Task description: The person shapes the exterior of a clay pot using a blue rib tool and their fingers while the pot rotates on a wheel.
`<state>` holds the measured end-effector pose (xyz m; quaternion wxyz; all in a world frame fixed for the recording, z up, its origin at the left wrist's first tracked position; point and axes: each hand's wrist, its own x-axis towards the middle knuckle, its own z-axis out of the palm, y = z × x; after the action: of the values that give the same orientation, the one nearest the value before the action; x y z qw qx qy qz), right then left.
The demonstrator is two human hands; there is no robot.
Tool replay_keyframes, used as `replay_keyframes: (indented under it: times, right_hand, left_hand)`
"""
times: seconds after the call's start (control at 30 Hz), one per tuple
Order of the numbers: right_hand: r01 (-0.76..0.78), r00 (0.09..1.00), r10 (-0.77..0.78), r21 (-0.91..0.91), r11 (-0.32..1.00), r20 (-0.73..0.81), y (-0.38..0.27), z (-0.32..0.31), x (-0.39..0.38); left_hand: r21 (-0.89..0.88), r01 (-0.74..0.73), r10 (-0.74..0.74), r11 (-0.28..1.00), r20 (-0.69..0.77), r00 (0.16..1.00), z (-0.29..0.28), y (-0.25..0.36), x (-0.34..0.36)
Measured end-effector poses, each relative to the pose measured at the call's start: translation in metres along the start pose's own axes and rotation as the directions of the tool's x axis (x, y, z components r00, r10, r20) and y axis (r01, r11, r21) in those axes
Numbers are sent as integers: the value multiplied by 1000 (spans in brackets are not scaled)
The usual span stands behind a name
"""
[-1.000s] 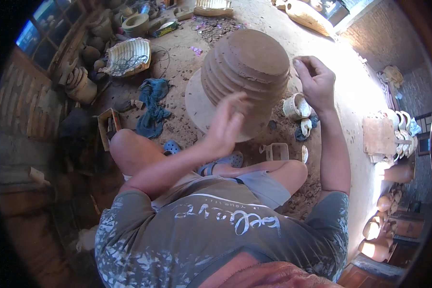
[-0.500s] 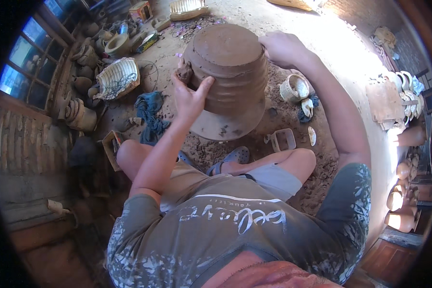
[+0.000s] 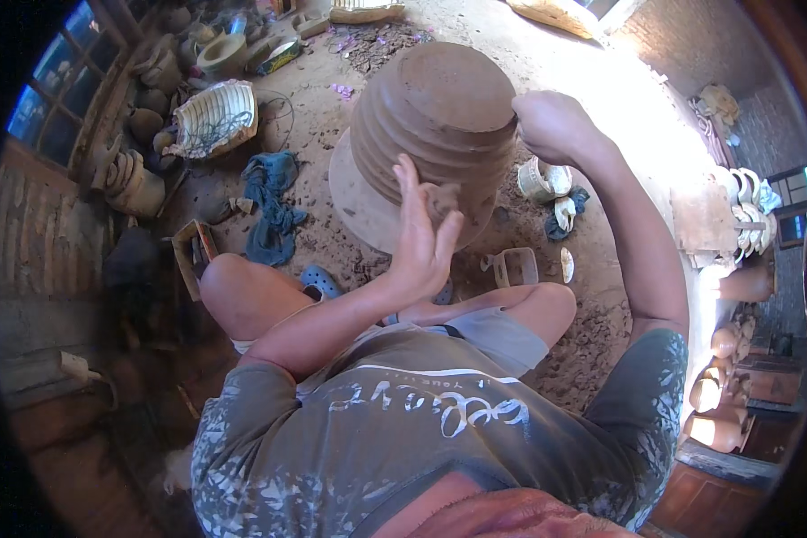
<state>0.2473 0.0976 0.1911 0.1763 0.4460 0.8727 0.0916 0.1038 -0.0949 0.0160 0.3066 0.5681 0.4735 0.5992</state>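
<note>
A large brown clay pot (image 3: 426,134) with ridged sides and a flat, closed top stands on a round grey-brown board (image 3: 354,202) in front of me. My left hand (image 3: 421,238) is at the pot's near side, with a lump of clay (image 3: 441,199) between its thumb and straight fingers. At the top right edge of the pot, my right hand (image 3: 551,125) is curled into a fist with its knuckles up. Whatever its fingers pinch there is hidden.
Right of the pot stand a pale bucket (image 3: 543,179) and a clear plastic tub (image 3: 516,267). A blue cloth (image 3: 271,208) lies to the left, below a ribbed pale basket (image 3: 213,118). Clay pots (image 3: 731,342) line the right side. Loose clay crumbs cover the floor nearby.
My left hand has moved from the pot's left side round to its near side with the clay lump. The right hand stays at the top right edge, slightly lower and farther right.
</note>
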Motion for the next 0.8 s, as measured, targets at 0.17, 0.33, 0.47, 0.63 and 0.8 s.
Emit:
replay_keyframes:
  times: [0.17,0.33,0.47,0.63,0.8]
  right_hand:
    - [-22,1000,22,-2,1000,3,-8,-6,-9]
    - [-59,998,58,-37,998,-28,-22,-7,-17]
    - [-63,997,66,-62,996,46,-43,-22,-26]
    - [118,992,-107,208,971,-63,-79,-28,-31]
    - [451,860,-110,641,621,-498,-81,-36,-44]
  left_hand:
    - [-60,5,12,998,277,961,-4,2,-12]
    - [-153,-12,75,988,411,909,-1,1,-5]
    - [-180,-7,95,984,483,870,3,-12,8]
    - [-51,14,3,999,317,948,-3,-16,-3]
    - [40,-157,162,987,-204,966,-4,-22,-11]
